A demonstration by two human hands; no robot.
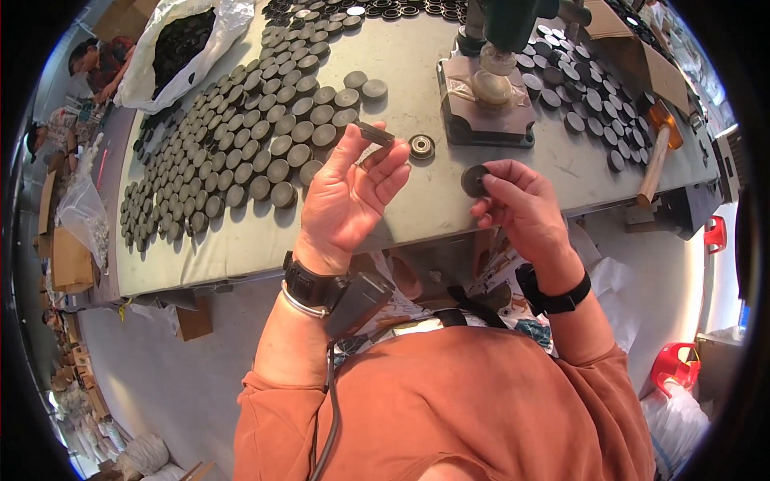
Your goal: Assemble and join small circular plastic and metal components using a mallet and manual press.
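Both of my hands are raised over the near edge of the table. My left hand [345,196] pinches a dark round cap [375,134] between thumb and fingers, turned almost edge-on. In my right hand [525,204] is a black disc [473,181], gripped at its edge with a small round centre showing. Between the hands, a little farther off, a black round part with a shiny metal bearing-like centre [421,146] lies on the table. Beyond it stands a press with a flat metal base [491,120] and a pale round seat [492,86].
Many grey-topped round caps [249,148] cover the left of the table [200,260]. Silver-topped discs [593,100] spread at the right, near a wooden-handled hammer [658,156]. A white sack of black parts [152,64] sits at the far left. Other people are at the left.
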